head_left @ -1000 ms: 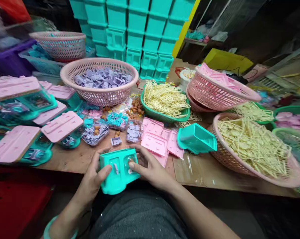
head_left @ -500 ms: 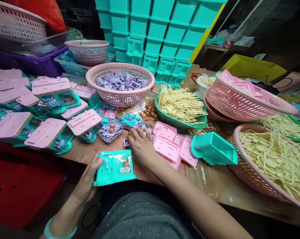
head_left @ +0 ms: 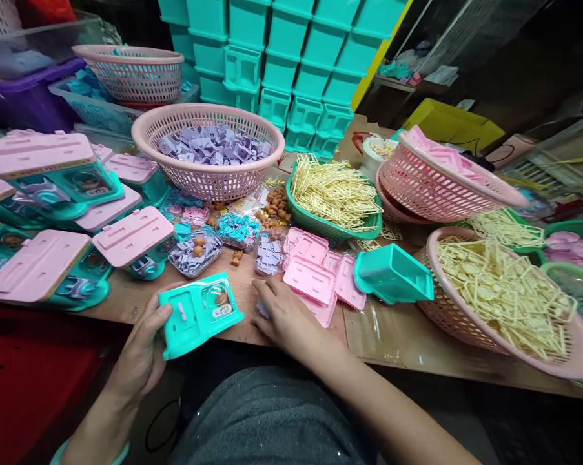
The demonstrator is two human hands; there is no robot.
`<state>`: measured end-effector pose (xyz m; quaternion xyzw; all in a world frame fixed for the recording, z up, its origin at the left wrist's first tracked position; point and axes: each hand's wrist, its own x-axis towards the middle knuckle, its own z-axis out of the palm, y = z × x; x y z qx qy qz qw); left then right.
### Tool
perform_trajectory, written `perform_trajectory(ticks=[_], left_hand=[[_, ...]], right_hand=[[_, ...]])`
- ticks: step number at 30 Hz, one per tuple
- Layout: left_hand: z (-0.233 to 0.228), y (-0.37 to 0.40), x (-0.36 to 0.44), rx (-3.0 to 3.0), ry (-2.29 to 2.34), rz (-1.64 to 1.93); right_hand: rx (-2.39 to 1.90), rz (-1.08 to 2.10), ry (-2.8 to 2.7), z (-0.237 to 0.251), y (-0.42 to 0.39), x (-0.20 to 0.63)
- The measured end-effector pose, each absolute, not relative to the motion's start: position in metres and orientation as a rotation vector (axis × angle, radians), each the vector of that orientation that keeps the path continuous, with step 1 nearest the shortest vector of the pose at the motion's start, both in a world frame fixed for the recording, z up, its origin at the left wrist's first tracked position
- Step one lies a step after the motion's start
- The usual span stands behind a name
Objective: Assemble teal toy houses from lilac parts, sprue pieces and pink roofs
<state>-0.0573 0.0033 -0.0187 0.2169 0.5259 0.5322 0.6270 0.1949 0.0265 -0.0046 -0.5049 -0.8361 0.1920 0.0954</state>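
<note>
Since half a second ago, the right hand (head_left: 285, 318) has drawn back from the small trays of parts toward the near edge of the table (head_left: 392, 336), and the left hand (head_left: 143, 352) has tipped the teal toy housing (head_left: 198, 313) so its right end points up and away.

Head view: the left hand grips the teal toy housing by its left end, thumb on the face and fingers wrapped underneath, holding it over the table's front edge. The housing's face shows a recessed slot and a round clear window with a brown piece inside. The right hand rests palm down on the table just right of the housing, fingers curled over a small lilac piece (head_left: 262, 310); whether they pinch it I cannot tell. Just beyond that hand lie pink lids (head_left: 310, 279), with an empty teal shell (head_left: 392, 274) on its side next to them. A pink basket of lilac parts (head_left: 208, 152) stands further back, a green basket of cream plastic frames (head_left: 334, 194) to its right. Finished toys with pink tops (head_left: 39, 265) crowd the left of the table.
</note>
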Motion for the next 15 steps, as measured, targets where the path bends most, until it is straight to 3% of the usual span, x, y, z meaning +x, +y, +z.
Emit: perform_trajectory(ticks=[5, 10, 15], left_hand=[[-0.016, 0.001, -0.046, 0.555, 1.137, 1.229], [-0.013, -0.007, -0.005, 0.713, 1.121, 1.142], [-0.013, -0.008, 0.023, 0.829, 1.099, 1.062]], right_hand=[[-1.496, 0.582, -2.150, -0.017, 0.011, 0.207], [-1.347, 0.620, -1.610, 0.018, 0.002, 0.221], [-1.210, 0.714, -1.710, 0.037, -0.010, 0.208]])
